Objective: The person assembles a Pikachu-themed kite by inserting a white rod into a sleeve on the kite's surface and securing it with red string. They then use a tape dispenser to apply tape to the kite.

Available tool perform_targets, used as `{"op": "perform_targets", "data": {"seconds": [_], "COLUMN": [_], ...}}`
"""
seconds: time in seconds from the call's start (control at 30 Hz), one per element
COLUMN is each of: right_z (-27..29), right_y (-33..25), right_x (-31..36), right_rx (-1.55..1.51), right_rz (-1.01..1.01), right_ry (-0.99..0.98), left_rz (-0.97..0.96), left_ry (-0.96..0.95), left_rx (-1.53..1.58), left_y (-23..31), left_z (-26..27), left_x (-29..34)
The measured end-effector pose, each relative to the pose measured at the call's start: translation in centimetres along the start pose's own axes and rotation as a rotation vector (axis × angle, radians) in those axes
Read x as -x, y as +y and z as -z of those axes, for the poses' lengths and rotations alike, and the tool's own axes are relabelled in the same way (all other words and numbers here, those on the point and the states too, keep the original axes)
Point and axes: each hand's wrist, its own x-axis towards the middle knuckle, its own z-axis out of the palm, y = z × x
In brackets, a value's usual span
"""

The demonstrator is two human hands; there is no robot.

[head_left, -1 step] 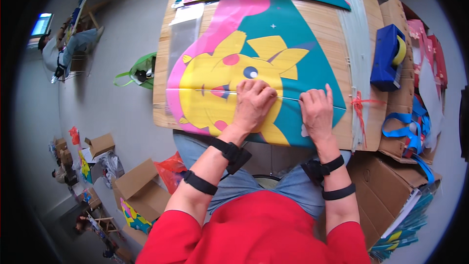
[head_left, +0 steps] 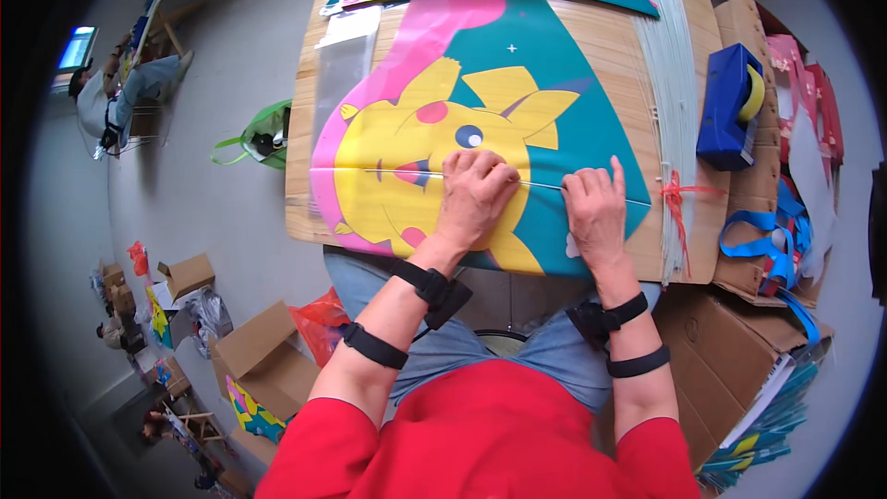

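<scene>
Left hand (head_left: 473, 192) and right hand (head_left: 596, 208) in a pinch on a thin rod (head_left: 541, 185) across a colourful sheet (head_left: 577, 129).

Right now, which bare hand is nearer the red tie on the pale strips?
The right hand, over the glossy printed sheet's teal area; the left hand, over its yellow figure, is farther away.

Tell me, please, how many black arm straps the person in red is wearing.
4: a left wrist strap, a left forearm strap, a right wrist strap and a right forearm strap; the red sleeves may hide others.
</scene>
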Motion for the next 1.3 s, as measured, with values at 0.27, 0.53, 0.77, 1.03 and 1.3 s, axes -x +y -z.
{"op": "perform_targets", "data": {"seconds": [0.27,0.53,0.77,1.03,1.3], "right_z": [-0.17,0.07,0.35,0.05,-0.19], "right_y": [-0.30,-0.11,0.33,-0.03,0.27], "right_x": [0.02,-0.32,-0.39,-0.52,-0.40], "right_rx": [0.079,0.052,0.039,0.024,-0.012], "right_rz": [0.042,0.027,0.020,0.018,0.015], "right_ry": [0.011,-0.020,-0.050,-0.041,-0.018], "left_rz": [0.010,0.009,0.003,0.014,-0.014], "left_ry": [-0.044,-0.044,-0.021,-0.030,-0.007], "left_rx": [-0.020,-0.008,-0.009,-0.005,-0.029], "left_y": [0.09,-0.07,-0.11,-0.25,-0.26], "left_z": [0.12,0.19,-0.13,0.26,-0.23], "left_x": [-0.04,-0.02,0.03,0.18,0.02]}}
